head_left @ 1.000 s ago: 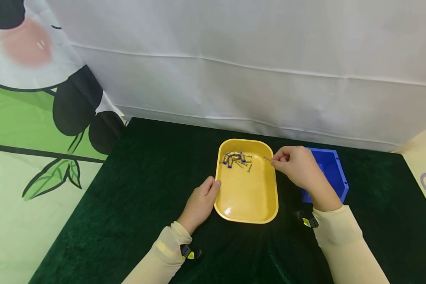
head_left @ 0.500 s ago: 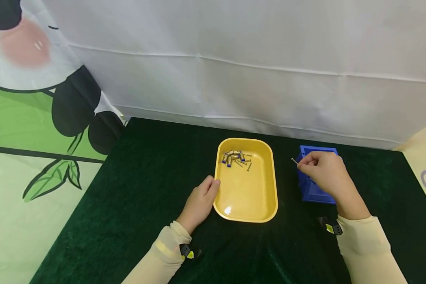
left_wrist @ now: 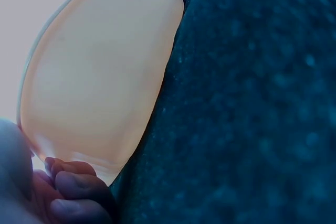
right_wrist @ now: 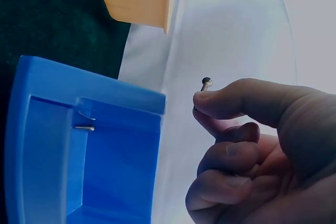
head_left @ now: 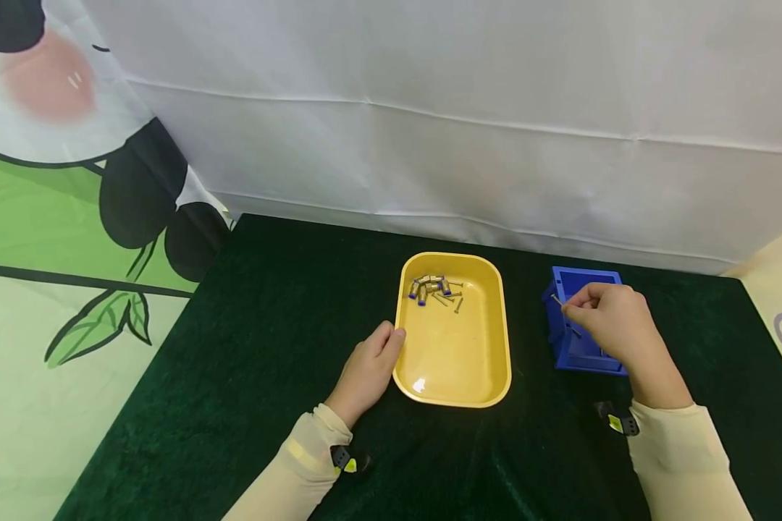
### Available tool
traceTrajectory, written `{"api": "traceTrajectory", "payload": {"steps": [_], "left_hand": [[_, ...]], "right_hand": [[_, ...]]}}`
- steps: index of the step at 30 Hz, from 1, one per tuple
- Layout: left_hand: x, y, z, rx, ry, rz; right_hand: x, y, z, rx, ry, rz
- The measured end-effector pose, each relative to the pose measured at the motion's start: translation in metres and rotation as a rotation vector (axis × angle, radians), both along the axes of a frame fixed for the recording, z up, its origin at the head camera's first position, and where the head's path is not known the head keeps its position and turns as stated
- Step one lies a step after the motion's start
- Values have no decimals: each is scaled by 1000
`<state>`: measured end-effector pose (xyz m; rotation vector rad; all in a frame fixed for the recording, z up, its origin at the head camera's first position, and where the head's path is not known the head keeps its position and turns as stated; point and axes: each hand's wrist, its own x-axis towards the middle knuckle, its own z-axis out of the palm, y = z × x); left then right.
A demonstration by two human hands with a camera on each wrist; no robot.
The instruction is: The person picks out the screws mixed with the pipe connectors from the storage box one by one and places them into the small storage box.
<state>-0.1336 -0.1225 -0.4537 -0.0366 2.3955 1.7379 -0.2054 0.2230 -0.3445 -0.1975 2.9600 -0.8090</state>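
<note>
My left hand (head_left: 365,373) grips the left rim of a yellow tray (head_left: 452,354), thumb on top and curled fingers against its outer side in the left wrist view. Inside the tray's far end lie several brass push-fit fittings (head_left: 421,295) with blue ends and several loose screws (head_left: 458,307). Over a blue bin (head_left: 586,273) on the right, my right hand (head_left: 615,322) pinches one screw (right_wrist: 206,84) between thumb and index finger, its head sticking up. Within the bin another screw (right_wrist: 85,128) shows; the hand hides part of the bin in the head view.
Dark green cloth (head_left: 267,325) covers the table. Behind it hangs a white curtain (head_left: 397,145), with a cartoon-printed sheet (head_left: 39,217) on the left. The tray and bin stand a short way apart.
My right hand has carried the pinched screw from the tray's right edge rightward to above the blue bin. My left hand stays on the tray.
</note>
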Motion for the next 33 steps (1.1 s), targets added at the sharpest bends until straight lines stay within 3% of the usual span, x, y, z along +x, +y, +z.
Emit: {"api": "traceTrajectory", "payload": {"steps": [8, 14, 23, 33], "left_hand": [[0, 0, -1, -6, -6, 2], [-1, 0, 0, -4, -5, 2], [-3, 2, 0, -6, -5, -1], [-3, 3, -2, -18, -8, 13]], "right_hand": [[-1, 3, -7, 9, -51, 5], [-1, 4, -11, 41, -32, 11], [0, 11, -17, 42, 3, -47], [1, 15, -27, 56, -20, -93]]}}
